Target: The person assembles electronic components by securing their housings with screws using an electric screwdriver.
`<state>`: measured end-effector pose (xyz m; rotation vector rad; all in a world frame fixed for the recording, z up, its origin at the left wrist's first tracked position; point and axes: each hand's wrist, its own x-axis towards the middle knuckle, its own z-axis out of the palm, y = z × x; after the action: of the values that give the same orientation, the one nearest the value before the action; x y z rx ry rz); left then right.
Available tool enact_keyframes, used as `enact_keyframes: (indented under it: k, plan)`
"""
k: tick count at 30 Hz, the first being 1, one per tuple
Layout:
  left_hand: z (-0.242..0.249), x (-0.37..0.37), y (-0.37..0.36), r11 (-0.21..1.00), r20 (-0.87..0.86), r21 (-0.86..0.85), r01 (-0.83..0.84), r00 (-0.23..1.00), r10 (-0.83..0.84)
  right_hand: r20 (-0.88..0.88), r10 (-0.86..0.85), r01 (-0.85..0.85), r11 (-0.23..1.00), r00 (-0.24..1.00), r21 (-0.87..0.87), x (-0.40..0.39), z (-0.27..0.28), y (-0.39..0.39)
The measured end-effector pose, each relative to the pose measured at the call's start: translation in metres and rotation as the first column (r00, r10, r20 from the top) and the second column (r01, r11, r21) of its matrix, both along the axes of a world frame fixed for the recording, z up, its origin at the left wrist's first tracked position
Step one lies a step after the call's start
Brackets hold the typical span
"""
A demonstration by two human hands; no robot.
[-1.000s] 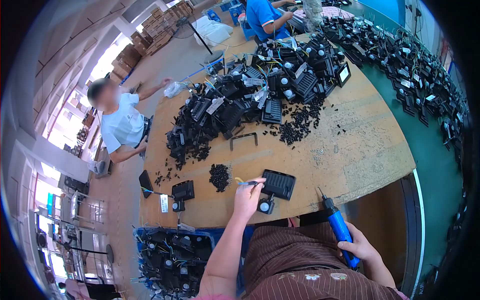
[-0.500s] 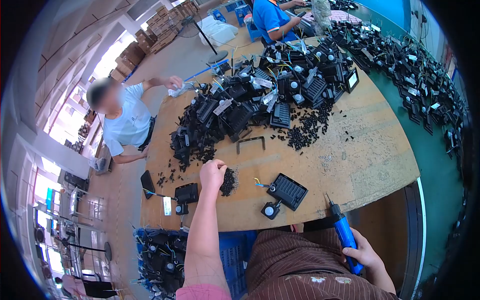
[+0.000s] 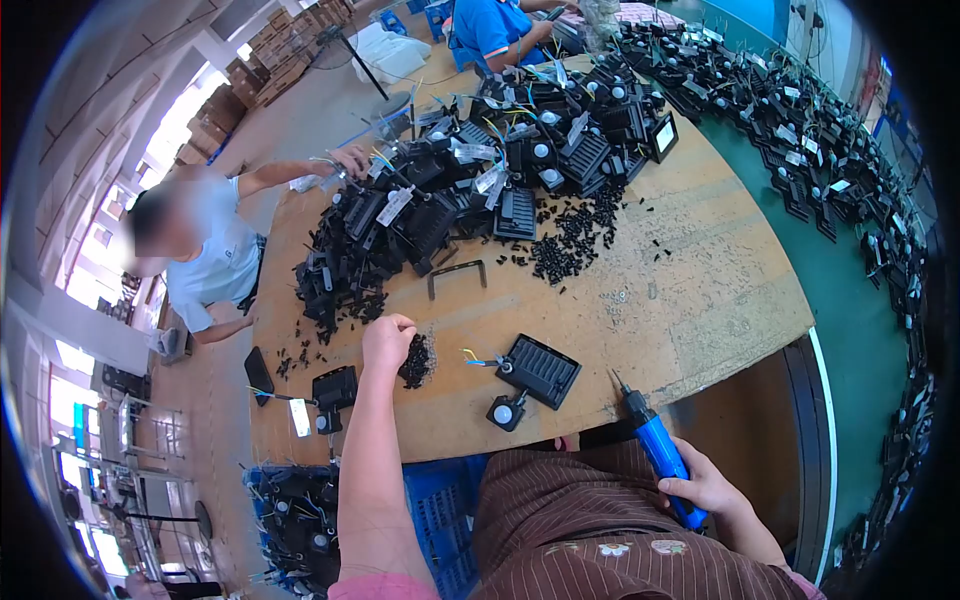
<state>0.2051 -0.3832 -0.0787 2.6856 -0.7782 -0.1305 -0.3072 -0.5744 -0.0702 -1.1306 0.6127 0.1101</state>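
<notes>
My left hand (image 3: pixel 387 341) is over the table with its fingers pinched together, at the left edge of a small heap of black screws (image 3: pixel 416 364). What the fingertips hold, if anything, is too small to make out. My right hand (image 3: pixel 708 487) is wrapped round a blue electric screwdriver (image 3: pixel 660 447), its bit pointing up and left over the table's front edge. Between the hands lies a black floodlight (image 3: pixel 540 371) with ribbed back up, coloured wires and a sensor with a white dome (image 3: pixel 505 412). Another floodlight (image 3: pixel 334 388) lies left of my forearm.
A large pile of floodlights (image 3: pixel 430 220) covers the table's far side, with loose black parts (image 3: pixel 575 240) and a U-shaped bracket (image 3: pixel 458 272) before it. A co-worker (image 3: pixel 215 255) stands at the left, another (image 3: pixel 490 35) beyond. A blue crate (image 3: pixel 440 500) stands below the front edge.
The whole view has shifted, so the table appears further left. The left co-worker's hand has reached onto the floodlight pile. My left hand stays by the screws, and my right still holds the screwdriver.
</notes>
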Motion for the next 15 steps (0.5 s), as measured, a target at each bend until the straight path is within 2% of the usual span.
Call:
enact_keyframes:
  k: [6,9,12,15]
  plan:
    - [-0.003,0.009,-0.002,0.998,-0.037,0.061,-0.011,0.999,0.013,-0.001,-0.013,0.013,1.000,1.000,-0.008,-0.003,-0.006,0.002]
    - [-0.007,0.010,-0.001,1.000,0.005,0.021,0.018,1.000,-0.018,-0.020,0.000,0.000,1.000,1.000,-0.029,-0.003,-0.003,0.001]
    - [-0.010,0.005,0.003,0.973,-0.010,-0.227,-0.045,0.999,0.044,-0.010,-0.009,0.009,1.000,1.000,-0.011,-0.004,-0.003,0.002]
    - [-0.001,-0.009,0.013,0.865,-0.083,-0.490,-0.107,0.994,0.075,-0.027,-0.007,0.007,1.000,1.000,-0.028,-0.005,-0.004,0.002]
